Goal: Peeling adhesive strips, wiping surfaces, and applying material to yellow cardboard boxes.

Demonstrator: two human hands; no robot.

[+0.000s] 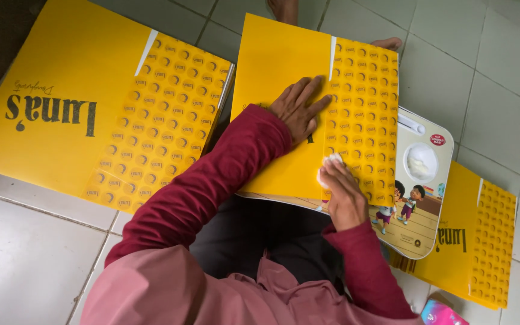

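Your left hand lies flat, fingers spread, on the yellow cardboard sheet atop the lap tray, while your right hand pinches a white wad at its seam; ease off and the sheet may skew.

This looks like a home used for small packaging work. White floor tiles with grey grout lie below the left hand, and someone works seated on them. Flat yellow printed cartons spread around both hands, with a child's cartoon lap desk beside the right hand.
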